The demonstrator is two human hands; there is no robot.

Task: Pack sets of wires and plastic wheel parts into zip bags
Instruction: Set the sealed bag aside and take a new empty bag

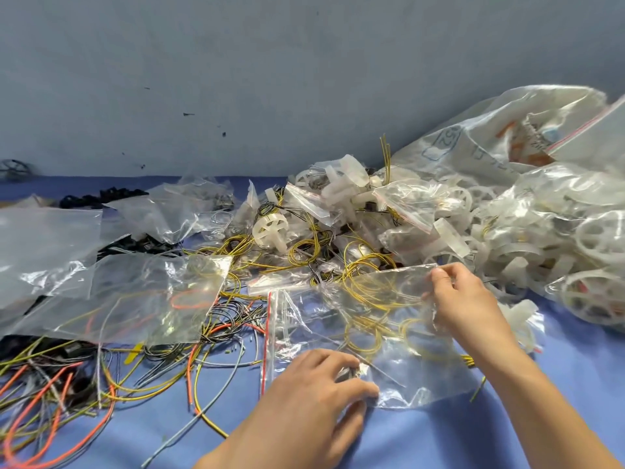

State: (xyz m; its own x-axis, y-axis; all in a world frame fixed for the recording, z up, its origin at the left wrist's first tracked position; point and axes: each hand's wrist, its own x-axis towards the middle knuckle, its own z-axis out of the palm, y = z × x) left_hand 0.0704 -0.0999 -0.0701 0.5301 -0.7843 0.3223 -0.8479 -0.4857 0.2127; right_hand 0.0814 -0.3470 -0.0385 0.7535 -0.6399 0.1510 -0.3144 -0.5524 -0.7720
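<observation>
Low and right of centre in the frame, both hands are gripping a clear zip bag [382, 336] with a red seal strip, lying over yellow wire loops [368, 292] on the blue table [422, 441]. The left hand [314, 384] is pinching its near edge with curled fingers, while the right hand [463, 299] is pinching its far right corner. White plastic wheel parts [270, 231] are lying heaped at centre and right, and loose coloured wires [67, 394] are sprawling at lower left.
</observation>
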